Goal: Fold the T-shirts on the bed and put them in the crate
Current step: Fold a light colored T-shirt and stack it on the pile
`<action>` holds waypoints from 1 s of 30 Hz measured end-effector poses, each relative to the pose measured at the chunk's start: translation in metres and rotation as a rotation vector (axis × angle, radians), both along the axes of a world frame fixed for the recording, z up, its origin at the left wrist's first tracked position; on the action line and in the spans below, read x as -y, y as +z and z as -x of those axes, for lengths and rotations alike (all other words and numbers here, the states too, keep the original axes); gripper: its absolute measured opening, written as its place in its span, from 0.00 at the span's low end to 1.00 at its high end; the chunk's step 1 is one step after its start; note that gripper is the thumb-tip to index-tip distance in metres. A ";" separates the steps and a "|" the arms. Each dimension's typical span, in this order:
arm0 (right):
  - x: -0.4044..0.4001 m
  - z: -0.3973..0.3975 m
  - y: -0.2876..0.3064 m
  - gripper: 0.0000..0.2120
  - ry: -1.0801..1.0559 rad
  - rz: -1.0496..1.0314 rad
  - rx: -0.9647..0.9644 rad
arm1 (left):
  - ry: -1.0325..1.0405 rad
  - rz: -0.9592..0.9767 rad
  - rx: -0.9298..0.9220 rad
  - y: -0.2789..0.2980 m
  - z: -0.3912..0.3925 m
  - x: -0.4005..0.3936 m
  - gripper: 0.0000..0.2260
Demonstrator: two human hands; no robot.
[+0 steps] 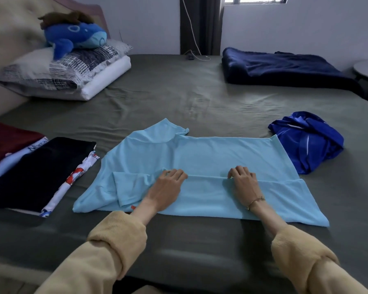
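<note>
A wide bed under a grey-green fitted sheet [179,98] fills a plain white-walled bedroom, a curtained window behind it. At far left, two stacked pillows [72,71] carry a blue plush whale [77,37]. Nearer, a pile of folded garments [30,166] lies on the sheet's left edge: four layers can be told apart, maroon, pale blue, black and a white print, though more may be hidden.

At centre, a pale sky-blue T-shirt [200,153] lies spread flat, collar to the left, its near long edge turned over toward the middle. The person's left hand [168,185] and right hand [243,181] rest on that fold line, fingers curled onto the cloth's edge, apparently pinching it. One lengthwise fold looks under way; the far side and the crosswise folds appear undone.

To the right, one crumpled royal-blue satin shirt [308,141] waits unfolded. Behind it sits one folded navy fleece blanket [285,68].

No crate is in view, so nothing seems packed yet. By this count: about four folded, one in hand, one to go.
</note>
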State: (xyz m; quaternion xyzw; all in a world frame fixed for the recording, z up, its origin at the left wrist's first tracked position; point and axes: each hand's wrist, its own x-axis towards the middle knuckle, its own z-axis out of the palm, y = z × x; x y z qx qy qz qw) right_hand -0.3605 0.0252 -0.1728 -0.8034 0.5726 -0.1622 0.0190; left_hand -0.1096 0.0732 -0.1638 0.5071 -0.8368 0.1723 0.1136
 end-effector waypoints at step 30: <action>0.014 -0.191 0.038 0.13 -0.333 -1.182 1.120 | 0.968 -0.636 -1.719 0.044 -0.135 0.006 0.06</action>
